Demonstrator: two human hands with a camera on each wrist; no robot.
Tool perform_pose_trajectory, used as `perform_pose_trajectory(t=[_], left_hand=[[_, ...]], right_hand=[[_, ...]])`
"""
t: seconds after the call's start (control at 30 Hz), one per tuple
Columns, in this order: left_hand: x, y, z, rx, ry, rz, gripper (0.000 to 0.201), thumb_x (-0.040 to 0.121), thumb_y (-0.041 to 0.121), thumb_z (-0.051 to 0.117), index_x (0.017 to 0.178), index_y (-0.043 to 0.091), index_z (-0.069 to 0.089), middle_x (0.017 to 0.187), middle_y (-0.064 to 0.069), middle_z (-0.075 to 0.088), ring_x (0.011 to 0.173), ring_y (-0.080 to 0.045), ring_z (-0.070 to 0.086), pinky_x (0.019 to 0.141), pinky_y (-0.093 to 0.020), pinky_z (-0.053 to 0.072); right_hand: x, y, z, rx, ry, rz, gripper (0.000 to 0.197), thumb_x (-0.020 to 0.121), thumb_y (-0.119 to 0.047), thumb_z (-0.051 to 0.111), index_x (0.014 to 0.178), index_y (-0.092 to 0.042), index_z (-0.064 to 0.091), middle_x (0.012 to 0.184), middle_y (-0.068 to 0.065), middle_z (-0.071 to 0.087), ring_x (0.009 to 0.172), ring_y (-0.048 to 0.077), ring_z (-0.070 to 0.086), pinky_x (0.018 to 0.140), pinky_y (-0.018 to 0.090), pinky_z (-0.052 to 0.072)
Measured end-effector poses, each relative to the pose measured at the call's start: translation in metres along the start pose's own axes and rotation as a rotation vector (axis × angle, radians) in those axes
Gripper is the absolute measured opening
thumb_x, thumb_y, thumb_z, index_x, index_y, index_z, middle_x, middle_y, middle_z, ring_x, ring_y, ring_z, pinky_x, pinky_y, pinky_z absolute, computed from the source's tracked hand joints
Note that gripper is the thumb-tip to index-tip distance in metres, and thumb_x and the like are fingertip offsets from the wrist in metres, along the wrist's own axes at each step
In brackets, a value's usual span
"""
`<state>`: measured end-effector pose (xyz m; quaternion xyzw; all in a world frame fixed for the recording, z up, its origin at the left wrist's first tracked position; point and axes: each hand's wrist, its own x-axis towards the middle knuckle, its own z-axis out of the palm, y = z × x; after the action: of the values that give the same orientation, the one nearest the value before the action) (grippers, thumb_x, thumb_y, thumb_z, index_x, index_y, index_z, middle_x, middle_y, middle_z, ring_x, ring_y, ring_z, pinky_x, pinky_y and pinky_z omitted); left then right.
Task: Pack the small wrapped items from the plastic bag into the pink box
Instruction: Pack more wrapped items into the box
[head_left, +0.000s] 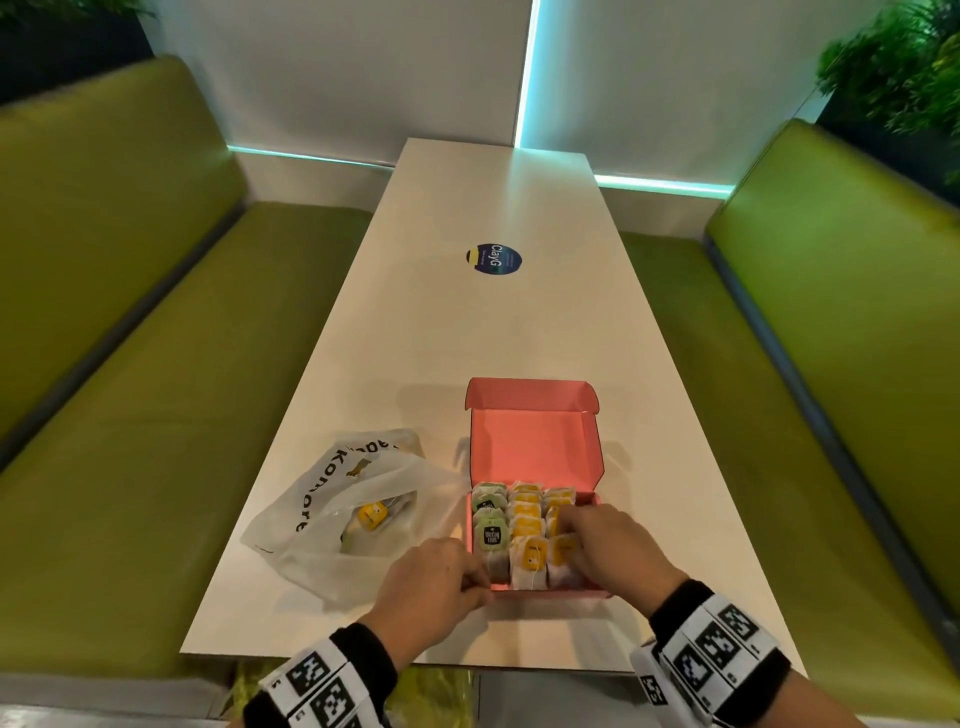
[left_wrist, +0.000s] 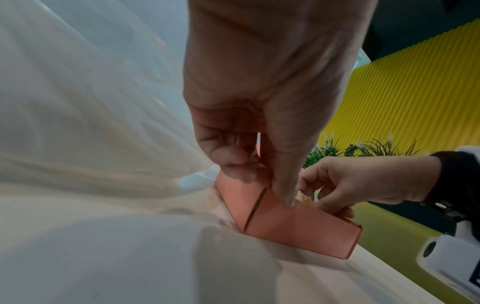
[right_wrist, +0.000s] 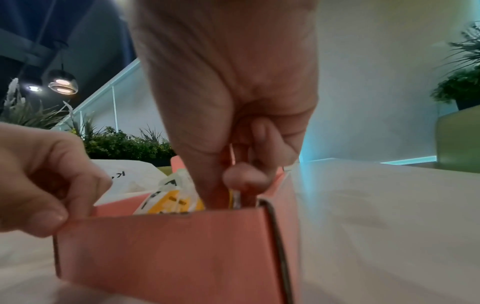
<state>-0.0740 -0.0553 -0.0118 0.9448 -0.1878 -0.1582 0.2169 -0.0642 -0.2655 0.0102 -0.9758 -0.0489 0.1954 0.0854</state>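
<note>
Pinching pink box (head_left: 535, 447), left hand (head_left: 431, 582).

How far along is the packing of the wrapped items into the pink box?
Mostly done: three rows of wrapped items fill the pink box. In hand: the left hand pinches the box's near corner while the right hand tucks into the right row. Left: at least one yellow item in the plastic bag.

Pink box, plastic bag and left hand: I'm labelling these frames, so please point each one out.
pink box (head_left: 535, 441): head view, bare inside of its open lid.
plastic bag (head_left: 311, 499): head view, printed side left of the box.
left hand (head_left: 431, 582): head view, back of the hand at the box's near-left corner.
</note>
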Motion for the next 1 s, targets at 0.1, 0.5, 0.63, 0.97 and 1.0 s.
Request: perform_pose_trajectory(t=[0.1, 0.5, 0.63, 0.97, 1.0], left_hand=[[-0.001, 0.000, 0.001, -0.026, -0.002, 0.002, 0.019, 0.085, 0.039, 0.062, 0.098, 0.030, 0.072, 0.101, 0.005, 0.064, 0.095, -0.014, 0.058, 0.073, -0.025, 0.041], [0.003, -0.003, 0.004, -0.089, -0.002, 0.067, 0.017, 0.086, 0.026, 0.063, 0.098, 0.020, 0.073, 0.101, 0.000, 0.062, 0.097, -0.014, 0.056, 0.073, -0.016, 0.035], [0.004, -0.002, 0.002, -0.079, -0.016, 0.092, 0.016, 0.086, 0.027, 0.063, 0.098, 0.021, 0.073, 0.102, 0.003, 0.063, 0.097, -0.011, 0.056, 0.073, -0.013, 0.033], [0.004, -0.003, 0.003, -0.106, -0.006, 0.080, 0.014, 0.085, 0.028, 0.064, 0.095, 0.022, 0.073, 0.096, 0.005, 0.060, 0.092, -0.010, 0.055, 0.073, -0.015, 0.035], [0.003, -0.003, 0.003, -0.116, 0.001, 0.073, 0.014, 0.086, 0.028, 0.064, 0.095, 0.022, 0.073, 0.092, 0.006, 0.057, 0.089, -0.009, 0.053, 0.073, -0.015, 0.035]], right_hand=[[-0.005, -0.002, -0.001, 0.050, 0.044, 0.047, 0.023, 0.078, -0.008, 0.053, 0.094, -0.018, 0.040, 0.088, 0.004, 0.049, 0.078, 0.024, 0.047, 0.063, 0.031, 0.035], [0.000, -0.014, 0.014, 0.061, 0.049, 0.164, 0.044, 0.081, -0.008, 0.054, 0.123, -0.011, 0.037, 0.110, 0.015, 0.055, 0.095, 0.035, 0.059, 0.071, 0.035, 0.045], [0.001, -0.015, 0.013, 0.106, 0.096, 0.163, 0.049, 0.083, -0.010, 0.055, 0.126, -0.011, 0.034, 0.111, 0.015, 0.055, 0.098, 0.035, 0.058, 0.073, 0.033, 0.043], [0.001, -0.013, 0.026, 0.189, 0.215, 0.169, 0.045, 0.082, -0.024, 0.063, 0.116, -0.014, 0.037, 0.108, 0.010, 0.057, 0.096, 0.032, 0.059, 0.065, 0.033, 0.038], [0.001, -0.012, 0.027, 0.194, 0.223, 0.166, 0.044, 0.081, -0.023, 0.063, 0.115, -0.013, 0.037, 0.108, 0.010, 0.055, 0.095, 0.031, 0.059, 0.064, 0.032, 0.036]])
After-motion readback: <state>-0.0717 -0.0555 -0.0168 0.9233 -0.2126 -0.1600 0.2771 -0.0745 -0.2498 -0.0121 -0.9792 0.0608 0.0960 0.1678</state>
